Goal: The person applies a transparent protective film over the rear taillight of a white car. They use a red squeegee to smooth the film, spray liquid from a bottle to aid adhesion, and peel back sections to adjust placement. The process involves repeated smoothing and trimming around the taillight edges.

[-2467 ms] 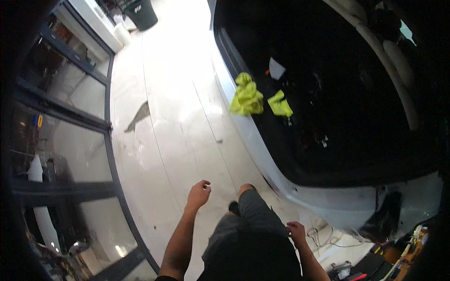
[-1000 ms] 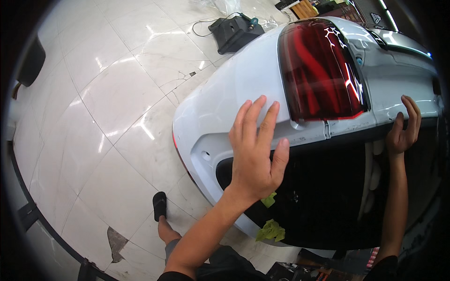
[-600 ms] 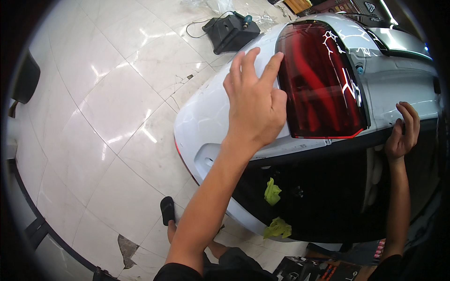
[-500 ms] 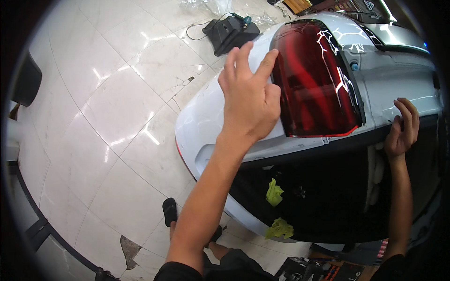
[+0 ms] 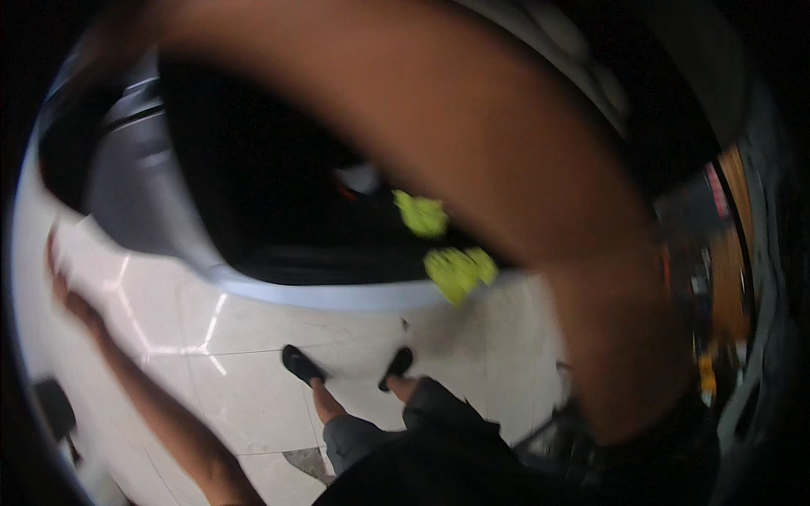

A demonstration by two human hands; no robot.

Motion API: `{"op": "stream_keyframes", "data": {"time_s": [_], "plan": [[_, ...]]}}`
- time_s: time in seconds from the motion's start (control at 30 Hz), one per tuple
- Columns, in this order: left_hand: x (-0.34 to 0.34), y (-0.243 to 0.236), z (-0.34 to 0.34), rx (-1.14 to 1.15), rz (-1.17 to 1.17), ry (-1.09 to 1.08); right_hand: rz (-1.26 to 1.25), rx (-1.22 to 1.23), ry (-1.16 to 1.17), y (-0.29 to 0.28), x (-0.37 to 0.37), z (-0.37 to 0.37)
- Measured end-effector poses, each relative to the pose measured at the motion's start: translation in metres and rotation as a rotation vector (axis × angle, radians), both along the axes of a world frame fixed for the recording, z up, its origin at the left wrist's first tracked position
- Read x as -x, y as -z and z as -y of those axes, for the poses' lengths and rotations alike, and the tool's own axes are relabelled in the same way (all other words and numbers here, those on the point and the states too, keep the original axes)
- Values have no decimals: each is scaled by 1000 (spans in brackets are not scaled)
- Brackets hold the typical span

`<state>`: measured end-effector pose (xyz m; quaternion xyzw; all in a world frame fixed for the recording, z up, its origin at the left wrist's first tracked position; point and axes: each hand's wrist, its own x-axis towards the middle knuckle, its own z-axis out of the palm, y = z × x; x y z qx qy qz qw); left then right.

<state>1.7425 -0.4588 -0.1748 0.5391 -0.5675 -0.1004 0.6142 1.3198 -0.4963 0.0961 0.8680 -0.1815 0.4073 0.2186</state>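
My left hand (image 5: 74,297) is at the far left, off the car and over the tiled floor. Its blurred fingers look stretched out, with nothing seen in them. My right forearm reaches across the top of the view, close to the camera. At its upper left end, my right hand (image 5: 122,38) is dark and smeared near the white car's tail, so its fingers and any hold are unclear. Below the forearm lies the car's dark rear glass (image 5: 278,211). One crumpled yellow-green cloth (image 5: 419,213) rests on it, and a second yellow-green cloth (image 5: 460,271) lies at its near edge.
The car's pale edge (image 5: 312,295) curves in front of my feet in black slippers (image 5: 301,364). One floor tile has a broken dark patch (image 5: 308,462). Several blurred items stand by a brown surface (image 5: 730,291) at the right. A dark rounded object (image 5: 53,406) is at the lower left.
The view has swung toward the right, and the red tail light is no longer visible. My left hand has come off beside the light. My right arm now sweeps across the glass toward the left.
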Motion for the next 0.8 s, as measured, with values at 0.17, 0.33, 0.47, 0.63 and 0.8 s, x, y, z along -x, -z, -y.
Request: {"op": "stream_keyframes", "data": {"time_s": [0.17,0.33,0.47,0.63,0.8], "plan": [[142,76,-129,-303,264,-47,196,-917,-119,216,98,-281],[400,168,-384,-938,438,352,335,-1752,418,383,418,-706],[592,208,-542,-1498,511,864,454,-1782,1644,289,775,-1026],[717,195,-614,-1827,630,1093,555,-864,2007,124,1032,-952],[851,164,-609,-1611,742,1463,916,-1026,1492,174,1117,-808]]}}
